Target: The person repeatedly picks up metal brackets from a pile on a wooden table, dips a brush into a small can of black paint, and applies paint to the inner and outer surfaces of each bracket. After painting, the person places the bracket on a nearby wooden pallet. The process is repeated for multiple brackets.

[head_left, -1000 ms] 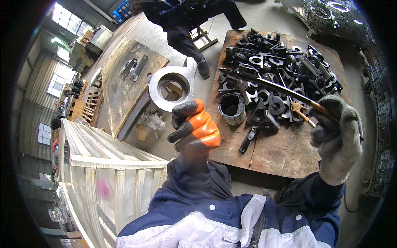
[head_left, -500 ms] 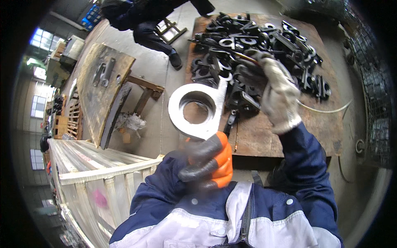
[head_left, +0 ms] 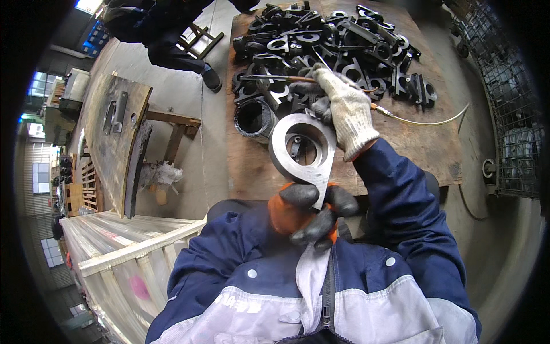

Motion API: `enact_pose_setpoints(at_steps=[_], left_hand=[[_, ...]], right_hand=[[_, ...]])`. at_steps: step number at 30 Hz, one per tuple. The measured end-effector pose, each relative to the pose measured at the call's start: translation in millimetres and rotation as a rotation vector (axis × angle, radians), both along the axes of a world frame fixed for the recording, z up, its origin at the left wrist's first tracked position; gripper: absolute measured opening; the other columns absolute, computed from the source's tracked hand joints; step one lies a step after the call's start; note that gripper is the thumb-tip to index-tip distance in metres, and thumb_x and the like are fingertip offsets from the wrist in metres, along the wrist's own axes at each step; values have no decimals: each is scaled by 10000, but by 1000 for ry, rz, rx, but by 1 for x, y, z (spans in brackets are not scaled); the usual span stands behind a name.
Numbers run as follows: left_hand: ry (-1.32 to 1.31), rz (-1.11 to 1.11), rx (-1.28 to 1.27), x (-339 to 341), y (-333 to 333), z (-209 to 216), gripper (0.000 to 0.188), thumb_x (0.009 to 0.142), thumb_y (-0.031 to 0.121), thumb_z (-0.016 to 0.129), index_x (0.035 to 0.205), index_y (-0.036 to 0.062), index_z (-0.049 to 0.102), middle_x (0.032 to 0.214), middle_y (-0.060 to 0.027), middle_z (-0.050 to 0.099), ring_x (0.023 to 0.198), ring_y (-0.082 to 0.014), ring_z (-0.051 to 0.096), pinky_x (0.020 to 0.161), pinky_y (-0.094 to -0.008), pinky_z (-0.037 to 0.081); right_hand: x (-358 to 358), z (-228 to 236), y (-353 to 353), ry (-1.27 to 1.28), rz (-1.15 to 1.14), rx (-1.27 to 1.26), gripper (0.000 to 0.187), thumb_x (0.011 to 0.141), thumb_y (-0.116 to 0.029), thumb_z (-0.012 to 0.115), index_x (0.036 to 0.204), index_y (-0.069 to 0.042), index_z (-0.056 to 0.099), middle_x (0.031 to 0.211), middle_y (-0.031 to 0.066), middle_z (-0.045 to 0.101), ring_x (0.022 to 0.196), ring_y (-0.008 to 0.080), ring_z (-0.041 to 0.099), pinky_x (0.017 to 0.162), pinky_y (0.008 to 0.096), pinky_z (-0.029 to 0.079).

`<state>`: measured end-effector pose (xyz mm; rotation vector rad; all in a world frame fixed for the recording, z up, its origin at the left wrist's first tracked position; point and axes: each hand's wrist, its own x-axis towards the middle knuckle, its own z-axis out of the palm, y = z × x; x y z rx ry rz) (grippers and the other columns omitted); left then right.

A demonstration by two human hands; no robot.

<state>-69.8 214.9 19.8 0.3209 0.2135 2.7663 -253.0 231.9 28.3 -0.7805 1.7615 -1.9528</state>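
A bare-metal ring bracket (head_left: 277, 143) with a tapering tail stands in front of me, its round opening facing up toward me. My left hand (head_left: 285, 215), in an orange glove with black fingers, is closed around the tail. Just beyond the ring is my right hand (head_left: 350, 117), in a whitish knit glove with dark fingertips. It grips a thin rod-like tool (head_left: 275, 77) with a dark left end and a brownish section. Whether the right fingertips touch the ring's far edge, I cannot tell. A black, rough-surfaced cylinder (head_left: 267, 133) stands left of the ring.
Many black metal brackets (head_left: 355, 35) are heaped on the brown worktable (head_left: 412, 146). A pale hose (head_left: 429, 121) with a brass fitting lies at right. Wire cages (head_left: 510, 126) line the right side; a wooden crate (head_left: 143, 258) and a bench (head_left: 106, 155) stand left. Another person (head_left: 166, 34) is at far left.
The bracket and my left hand have shifted right, and the ring is now near my right hand. My right hand has moved left and nearer. The view has shifted, revealing the black cylinder.
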Motion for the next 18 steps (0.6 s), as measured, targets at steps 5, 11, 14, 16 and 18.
enact_pose_setpoints(at_steps=[5,11,14,16,18], left_hand=[[-298,170,-609,-1,-4,14,158,892,261,672,978,128,683,889,-42,671,763,-179,659,675,-341,550],[-267,318,-1209,-5,-4,21,307,931,336,603,1059,60,645,795,-26,614,664,-168,603,656,-338,522],[-314,339,-1213,-1,-5,17,383,950,373,569,1100,25,626,748,-17,585,614,-162,576,647,-336,508],[-327,318,-1198,0,-12,13,433,963,398,546,1127,2,614,716,-11,566,581,-158,557,640,-335,499],[-564,248,-649,2,-21,8,484,976,423,523,1154,-20,601,685,-6,547,548,-154,539,634,-334,490]], right_hand=[[-19,11,19,-341,-109,-12,260,957,-298,666,1073,-66,687,727,-6,671,499,62,595,435,197,435],[-21,-5,21,-278,-140,76,298,970,-253,621,1126,-1,648,922,95,727,731,143,688,604,272,553],[-28,-14,19,-511,-125,-39,308,962,-232,639,1164,0,617,967,88,726,750,147,691,640,251,554],[-42,-10,24,-345,-115,-75,298,976,-251,631,1166,-22,628,1029,108,727,805,175,721,694,268,588],[-55,0,35,-336,-203,-171,289,995,-201,607,1217,-19,577,980,68,713,736,115,698,652,235,588]])
